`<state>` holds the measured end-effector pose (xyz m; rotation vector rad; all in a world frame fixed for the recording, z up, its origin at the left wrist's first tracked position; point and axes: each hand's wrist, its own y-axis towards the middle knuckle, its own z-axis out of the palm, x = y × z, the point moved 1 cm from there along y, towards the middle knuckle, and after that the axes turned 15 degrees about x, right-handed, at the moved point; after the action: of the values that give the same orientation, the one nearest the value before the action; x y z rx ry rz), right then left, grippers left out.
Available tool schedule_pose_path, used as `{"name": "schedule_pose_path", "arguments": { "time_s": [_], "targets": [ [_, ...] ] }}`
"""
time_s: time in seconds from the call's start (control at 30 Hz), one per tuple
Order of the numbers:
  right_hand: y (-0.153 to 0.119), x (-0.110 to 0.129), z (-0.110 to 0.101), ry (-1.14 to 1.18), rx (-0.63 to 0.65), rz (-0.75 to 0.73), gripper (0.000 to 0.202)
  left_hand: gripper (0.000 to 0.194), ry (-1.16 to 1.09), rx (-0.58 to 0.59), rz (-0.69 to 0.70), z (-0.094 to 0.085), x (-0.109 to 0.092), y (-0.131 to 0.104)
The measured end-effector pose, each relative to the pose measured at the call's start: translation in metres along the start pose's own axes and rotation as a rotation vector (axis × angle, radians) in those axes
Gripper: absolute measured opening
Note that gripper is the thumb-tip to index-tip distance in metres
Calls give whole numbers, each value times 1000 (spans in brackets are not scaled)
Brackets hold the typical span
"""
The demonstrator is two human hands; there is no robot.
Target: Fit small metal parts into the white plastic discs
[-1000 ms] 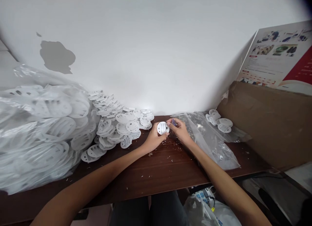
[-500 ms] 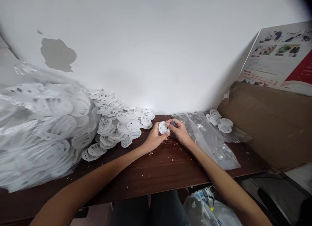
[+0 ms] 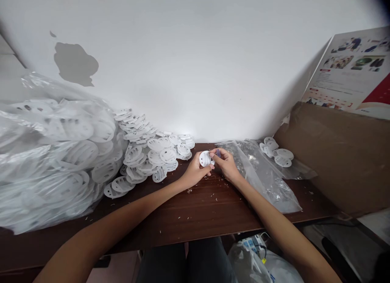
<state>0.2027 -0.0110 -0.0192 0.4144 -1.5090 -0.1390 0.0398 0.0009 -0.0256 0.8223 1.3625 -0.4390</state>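
My left hand (image 3: 195, 171) is closed round the edge of a white round plastic disc (image 3: 206, 158) with holes in it, held up above the table. At the disc's right edge is my right hand (image 3: 226, 164), closed, its thumb and finger at the rim. A small purple-blue piece (image 3: 218, 153) sticks out between the fingers of that hand; its kind is too small to make out. To the left lies a heap of similar white discs (image 3: 152, 157). Tiny white scraps (image 3: 213, 193) are scattered on the brown table (image 3: 183, 218) below my hands.
A large clear bag of white discs (image 3: 57, 165) stands at the left. On the right, a clear plastic bag (image 3: 265, 181) lies flat, with several discs (image 3: 283, 157) behind it. A cardboard box (image 3: 338, 157) borders the right side, and a white wall (image 3: 195, 63) the back.
The view has shifted slightly. Both hands stay together at the disc, with only a small shift of the right fingers and the purple-blue piece.
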Motion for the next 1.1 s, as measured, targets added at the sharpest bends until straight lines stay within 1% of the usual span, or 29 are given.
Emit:
{"name": "schedule_pose_path", "arguments": {
  "time_s": [0.2,0.3,0.43,0.5,0.6,0.7,0.8,1.0,1.1],
  "targets": [
    [-2,1,1,80,10,43,26,53,10,2,24,-1,1,0],
    [-1,-1,0,18,2,43,27,52,13,1,15,-1,1,0],
    [1,-2,0,-79,-11,-15,23,51,10,-3,9,0,-1,0],
    [2,-1,0,-91,-15,-17,22,51,8,1,6,0,-2,1],
    [2,0,0,-63,-26,21,24,52,2,6,15,0,-1,3],
    [1,1,1,-20,-63,60,28,52,15,10,24,-1,2,4],
    [0,1,3,19,-95,82,34,52,40,16,2,-1,5,4],
    [-1,4,4,138,-39,126,33,53,95,30,-19,0,3,2],
    [-1,5,4,148,-25,136,33,57,80,41,-3,1,-1,2]
  ]
}}
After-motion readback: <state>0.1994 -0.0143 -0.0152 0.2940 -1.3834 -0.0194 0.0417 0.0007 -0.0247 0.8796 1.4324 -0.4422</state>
